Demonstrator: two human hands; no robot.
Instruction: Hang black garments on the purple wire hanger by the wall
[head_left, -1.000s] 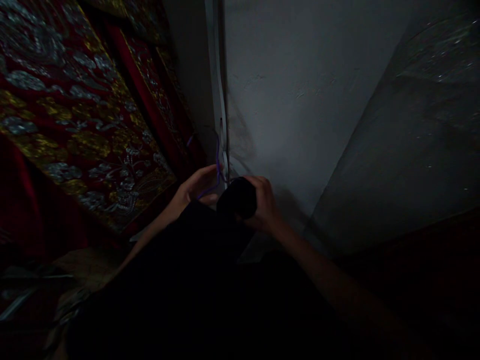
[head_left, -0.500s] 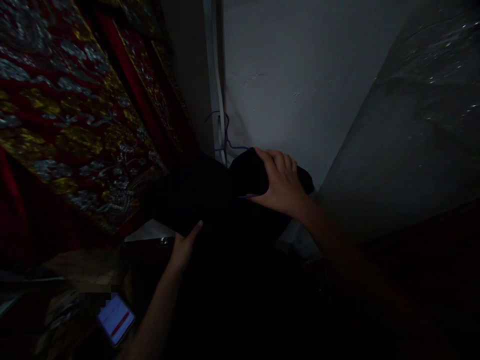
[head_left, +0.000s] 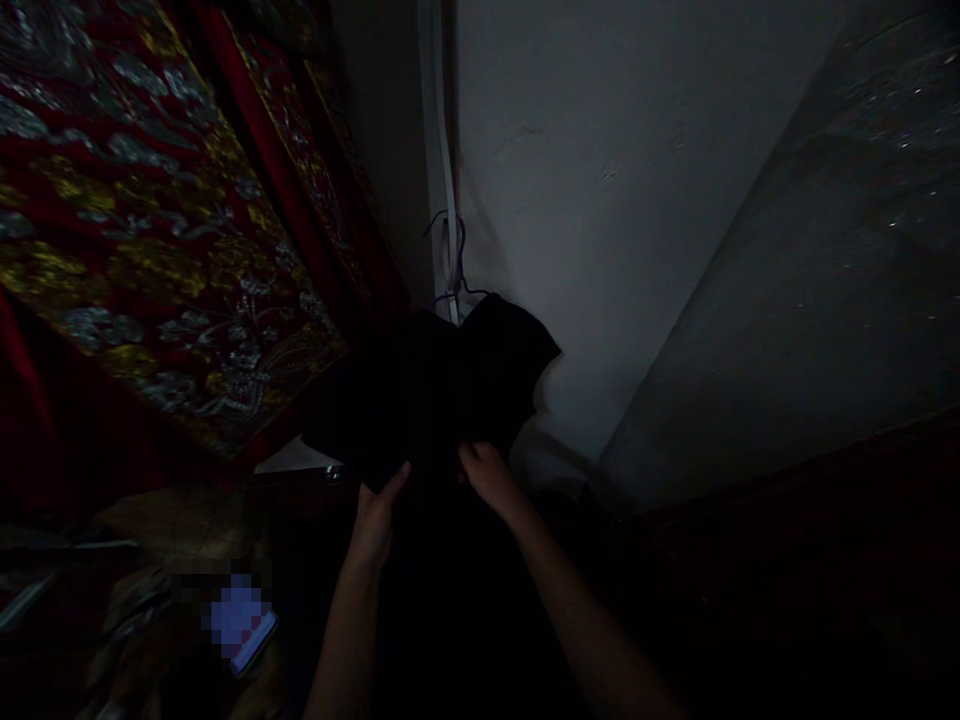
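Observation:
A black short-sleeved garment (head_left: 495, 360) hangs in front of me on a thin purple hanger (head_left: 463, 250). My left hand (head_left: 381, 505) grips its left side, with the thumb lying on top and the other fingers hidden behind the cloth. Lower on the front, right of the middle, my right hand (head_left: 486, 472) is closed with its fingers curled on the dark fabric. The hanger's hook is by a pale vertical strip (head_left: 448, 150) at the wall corner. In the dark, the garment's lower part cannot be made out.
Red cloth (head_left: 172, 250) with gold and silver embroidery hangs at the left. Behind the garment stands a pale wall (head_left: 600, 180), with a shiny, plastic-looking grey panel (head_left: 810, 260) to its right. A lit phone (head_left: 244, 620), partly blurred out, is at the lower left.
My right hand has left the garment's right shoulder and moved down and left to its front. The right sleeve now hangs free. My left hand keeps its hold, slightly lower.

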